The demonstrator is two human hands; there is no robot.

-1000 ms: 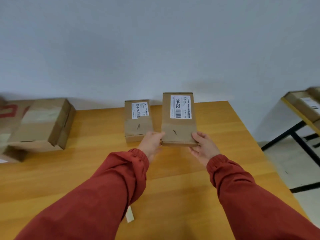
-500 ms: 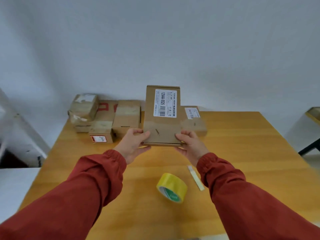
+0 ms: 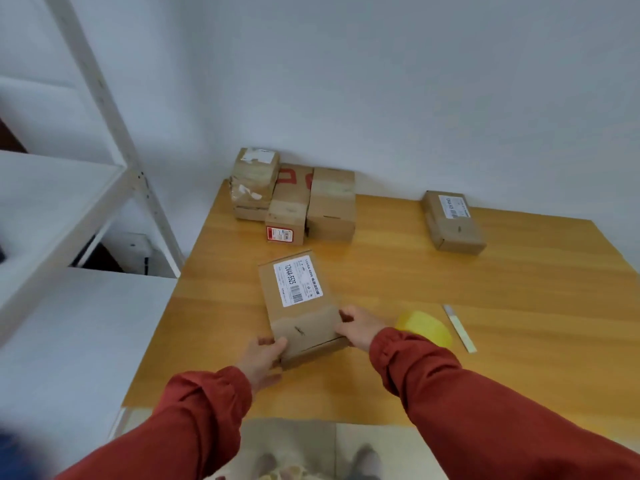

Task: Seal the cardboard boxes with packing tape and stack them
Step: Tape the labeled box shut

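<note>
pale wall and white shelving [image 3: 69, 202] frame a wooden table [image 3: 415, 289], and the labelled box [image 3: 298, 306] lies near its front left part, right in front of the person. its long axis runs away from the body, with the far end swung a little to the left and the printed label on the far half. both hands hold the near end. the left hand [image 3: 263, 356] grips the near left corner with its thumb on top. the right hand [image 3: 360, 327] pinches the right edge a bit farther up, fingers curled on the side wall. whether the box sits flat or is raised slightly at the near end, i cannot tell.

the yellow tape roll [image 3: 426, 329] lies just beside the right wrist, partly hidden by the sleeve, so the right hand is clearly the nearer one for the reach. a thin pale strip [image 3: 460, 329] lies just past the roll. both arms are stretched forward, elbows low. sealing looks not yet begun on this box. a cluster of boxes [image 3: 294, 199] sits at the far left corner, well apart, and another labelled box [image 3: 453, 221] sits far right.
</note>
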